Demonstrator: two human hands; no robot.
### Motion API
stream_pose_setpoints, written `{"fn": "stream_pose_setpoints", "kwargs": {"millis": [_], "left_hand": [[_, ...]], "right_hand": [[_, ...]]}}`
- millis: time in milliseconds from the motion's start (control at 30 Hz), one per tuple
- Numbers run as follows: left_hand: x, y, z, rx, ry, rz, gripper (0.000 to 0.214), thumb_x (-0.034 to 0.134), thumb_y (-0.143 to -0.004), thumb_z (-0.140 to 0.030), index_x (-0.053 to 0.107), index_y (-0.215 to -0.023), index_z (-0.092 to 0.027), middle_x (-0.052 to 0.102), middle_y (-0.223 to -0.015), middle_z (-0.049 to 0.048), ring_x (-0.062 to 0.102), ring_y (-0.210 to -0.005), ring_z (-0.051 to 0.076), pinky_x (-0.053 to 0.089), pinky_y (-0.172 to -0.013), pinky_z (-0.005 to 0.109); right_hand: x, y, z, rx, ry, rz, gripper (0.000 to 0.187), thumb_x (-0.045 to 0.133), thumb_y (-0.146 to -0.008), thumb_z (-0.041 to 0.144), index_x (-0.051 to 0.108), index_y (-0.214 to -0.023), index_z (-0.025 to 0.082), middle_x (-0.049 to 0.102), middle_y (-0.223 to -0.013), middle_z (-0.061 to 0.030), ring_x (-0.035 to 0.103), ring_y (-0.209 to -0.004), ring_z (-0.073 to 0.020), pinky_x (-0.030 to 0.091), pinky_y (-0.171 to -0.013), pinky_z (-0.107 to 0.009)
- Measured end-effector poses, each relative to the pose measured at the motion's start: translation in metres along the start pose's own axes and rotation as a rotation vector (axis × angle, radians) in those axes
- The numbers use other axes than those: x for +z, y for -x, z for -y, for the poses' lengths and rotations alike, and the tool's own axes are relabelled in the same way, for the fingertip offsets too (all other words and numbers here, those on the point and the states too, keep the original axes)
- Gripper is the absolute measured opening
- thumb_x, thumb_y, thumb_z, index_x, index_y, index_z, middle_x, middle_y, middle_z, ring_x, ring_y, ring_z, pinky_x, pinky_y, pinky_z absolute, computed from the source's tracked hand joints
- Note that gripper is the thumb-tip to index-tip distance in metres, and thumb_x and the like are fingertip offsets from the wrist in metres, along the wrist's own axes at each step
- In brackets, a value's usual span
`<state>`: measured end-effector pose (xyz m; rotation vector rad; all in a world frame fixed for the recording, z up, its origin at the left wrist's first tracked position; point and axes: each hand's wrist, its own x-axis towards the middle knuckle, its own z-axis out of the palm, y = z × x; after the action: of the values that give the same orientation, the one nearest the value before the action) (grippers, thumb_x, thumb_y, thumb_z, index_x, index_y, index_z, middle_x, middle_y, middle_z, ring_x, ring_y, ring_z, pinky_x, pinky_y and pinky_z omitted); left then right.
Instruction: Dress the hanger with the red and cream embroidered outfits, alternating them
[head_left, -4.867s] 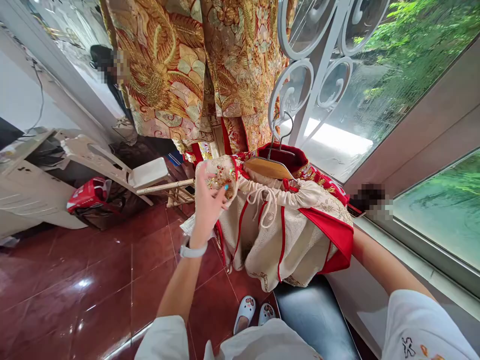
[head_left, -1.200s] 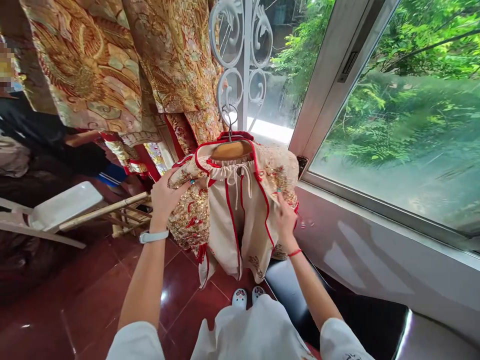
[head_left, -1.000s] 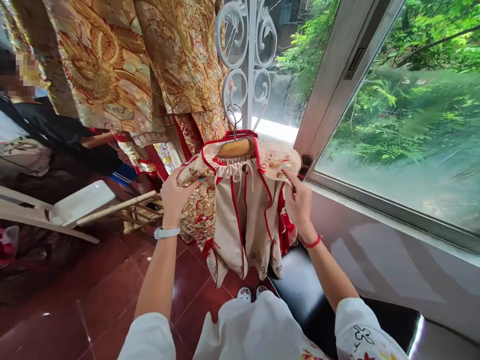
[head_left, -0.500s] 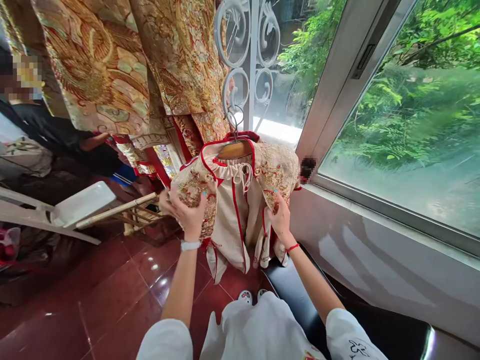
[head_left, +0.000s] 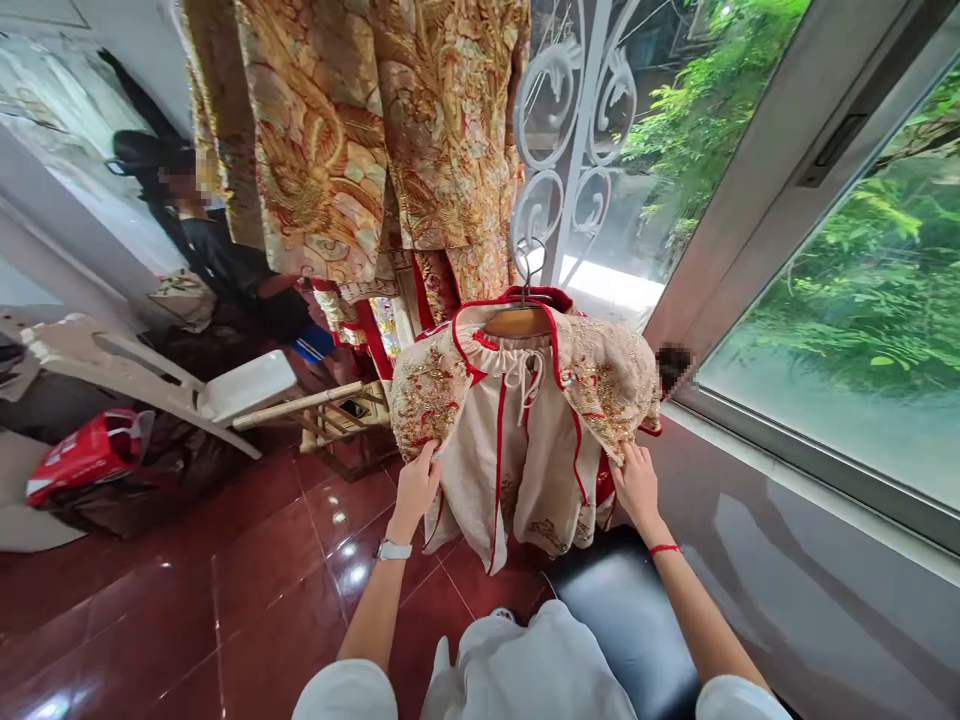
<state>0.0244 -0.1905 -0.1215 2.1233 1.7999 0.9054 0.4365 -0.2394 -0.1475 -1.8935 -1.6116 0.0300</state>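
Observation:
A cream jacket with gold embroidery and red piping hangs on a wooden hanger with a metal hook. Inside its parted front shows a cream garment with a gathered drawstring top, a tied bow and red-edged panels. My left hand pinches the lower edge of the jacket's left front panel. On the other side, my right hand has fingers closed on the edge of the right front panel. The parts of the fingers behind the cloth are hidden.
Gold-embroidered robes hang behind, beside a white scrollwork grille and a window frame. A black padded seat stands below. To the left are a bamboo rack, a white chair, a red bag and a person.
Both hands have moved down from the jacket's upper front to its lower front edges, and the left hand has closed on the cloth. The front panels are spread wider. The view has turned left.

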Motion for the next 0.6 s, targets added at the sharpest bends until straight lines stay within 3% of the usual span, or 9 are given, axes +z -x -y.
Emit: {"fn": "stream_pose_setpoints", "kwargs": {"millis": [67,133,233,300,367,500,600], "left_hand": [[-0.026,0.000,-0.023,0.015,0.057,0.039,0.029,0.039,-0.089,-0.024,0.061,-0.107,-0.019,0.069,-0.075,0.0047,0.066,-0.066,0.022,0.047,-0.065,0.030],[-0.049,0.007,-0.056,0.058,0.129,0.000,0.025,0.039,-0.091,-0.027,0.061,-0.102,-0.021,0.066,-0.070,0.0018,0.063,-0.062,0.019,0.047,-0.064,0.028],[-0.055,0.027,-0.115,0.168,0.172,-0.024,0.022,0.040,-0.095,-0.029,0.061,-0.100,-0.024,0.062,-0.066,0.0007,0.061,-0.059,0.017,0.046,-0.062,0.026],[-0.034,0.040,-0.148,0.229,0.140,0.064,0.020,0.044,-0.094,-0.028,0.062,-0.103,-0.025,0.066,-0.072,0.0035,0.066,-0.066,0.018,0.047,-0.063,0.026],[0.000,0.044,-0.167,0.170,0.023,0.194,0.021,0.045,-0.094,-0.022,0.061,-0.108,-0.023,0.069,-0.076,0.0063,0.070,-0.070,0.020,0.048,-0.062,0.026],[0.054,0.031,-0.171,-0.125,-0.251,0.274,0.031,0.040,-0.096,-0.010,0.056,-0.123,-0.014,0.071,-0.078,0.0131,0.074,-0.077,0.026,0.048,-0.059,0.026],[0.063,0.026,-0.165,-0.047,-0.172,0.248,0.026,0.045,-0.099,-0.017,0.055,-0.123,-0.016,0.072,-0.081,0.0124,0.075,-0.081,0.026,0.049,-0.064,0.027]], "right_hand": [[-0.019,-0.012,0.014,-0.067,-0.073,0.160,0.022,0.042,-0.084,0.023,0.060,-0.096,0.020,0.068,-0.098,-0.0131,0.060,-0.092,-0.0284,0.049,-0.082,-0.040],[-0.040,-0.020,0.037,-0.174,-0.162,0.249,0.022,0.041,-0.085,0.022,0.061,-0.092,0.020,0.069,-0.088,-0.0094,0.061,-0.079,-0.0241,0.048,-0.073,-0.034],[-0.055,-0.016,0.079,-0.356,-0.193,0.300,0.025,0.040,-0.091,0.024,0.058,-0.074,0.020,0.063,-0.070,-0.0052,0.056,-0.064,-0.0192,0.042,-0.064,-0.029],[-0.045,-0.002,0.104,-0.432,-0.094,0.414,0.026,0.045,-0.091,0.023,0.057,-0.068,0.020,0.062,-0.066,-0.0054,0.055,-0.062,-0.0182,0.039,-0.062,-0.029],[-0.023,0.011,0.120,-0.416,0.091,0.580,0.022,0.050,-0.088,0.019,0.060,-0.069,0.018,0.066,-0.070,-0.0080,0.059,-0.062,-0.0185,0.036,-0.061,-0.029],[0.014,0.012,0.130,-0.312,0.322,0.701,0.022,0.049,-0.091,0.015,0.068,-0.079,0.013,0.072,-0.084,-0.0156,0.066,-0.072,-0.0215,0.036,-0.064,-0.029],[0.019,0.004,0.129,-0.437,0.280,0.722,0.019,0.051,-0.090,0.017,0.069,-0.086,0.014,0.073,-0.088,-0.0151,0.068,-0.079,-0.0240,0.037,-0.066,-0.030]]}}
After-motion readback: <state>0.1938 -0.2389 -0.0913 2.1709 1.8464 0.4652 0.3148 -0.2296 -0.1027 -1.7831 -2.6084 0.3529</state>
